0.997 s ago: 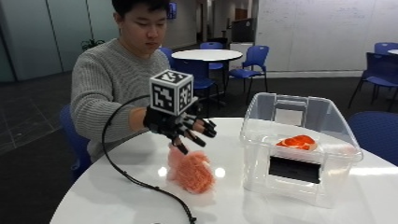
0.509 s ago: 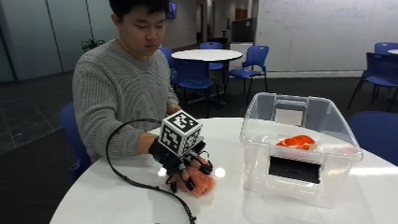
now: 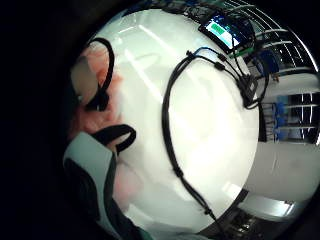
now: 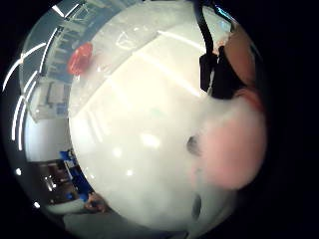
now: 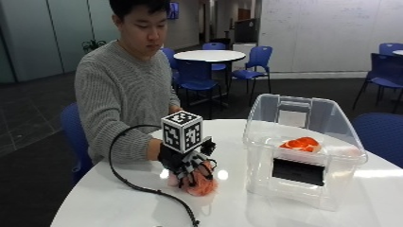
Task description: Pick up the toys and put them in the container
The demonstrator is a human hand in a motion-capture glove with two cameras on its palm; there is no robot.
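From the outside view I see my gloved right hand [image 5: 189,166] lowered onto the pink plush toy [image 5: 203,183], which lies on the white round table [image 5: 113,203] just beside the clear plastic container [image 5: 302,156], on the side nearer the person. The fingers [image 5: 197,171] curl down over the top of the toy and grasp it, and the toy rests on the tabletop beneath the palm. Inside the container sits an orange toy [image 5: 301,144]. In the thumb side palm view the pink toy [image 4: 234,149] lies close against the palm, with the orange toy [image 4: 79,58] farther off behind the container wall.
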